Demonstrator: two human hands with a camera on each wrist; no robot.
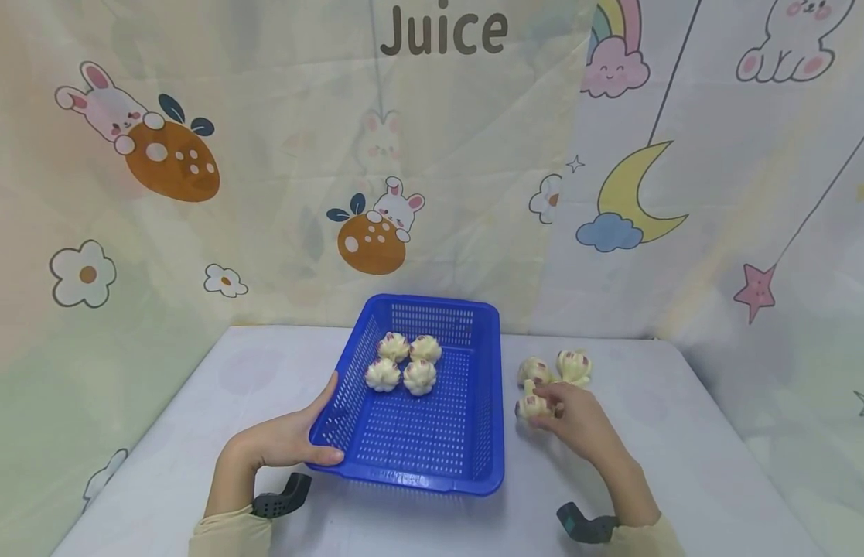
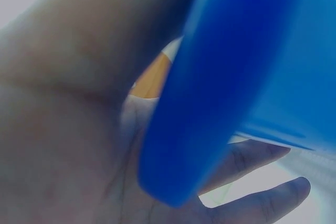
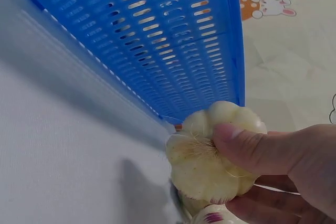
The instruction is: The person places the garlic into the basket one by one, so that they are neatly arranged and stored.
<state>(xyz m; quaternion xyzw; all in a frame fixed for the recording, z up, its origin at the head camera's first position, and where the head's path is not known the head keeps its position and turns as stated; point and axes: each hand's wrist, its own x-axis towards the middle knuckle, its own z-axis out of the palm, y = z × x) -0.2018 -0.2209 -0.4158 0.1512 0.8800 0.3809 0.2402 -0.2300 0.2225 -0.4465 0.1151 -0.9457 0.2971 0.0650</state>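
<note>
I list: right grip (image 1: 574,415), thumb and fingers pinching one garlic bulb (image 1: 528,408) at its fingertips, just right of the blue basket (image 1: 425,480). Two loose bulbs (image 1: 575,364) on the counter (image 1: 264,391), just beyond that grip. Left grip (image 1: 288,439), holding the basket's left rim. Four grouped bulbs (image 1: 420,377) inside.

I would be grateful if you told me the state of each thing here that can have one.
Basket: right way up, part-filled.
Four bulbs: whole-looking, clustered in the basket.
Held bulb: whole-looking, root end showing.
Loose bulbs: two on the table, one partly hidden.
Left hand: gripping the basket's rim.
Right hand: pinching the held bulb.
Backdrop: hanging, creased.
</note>
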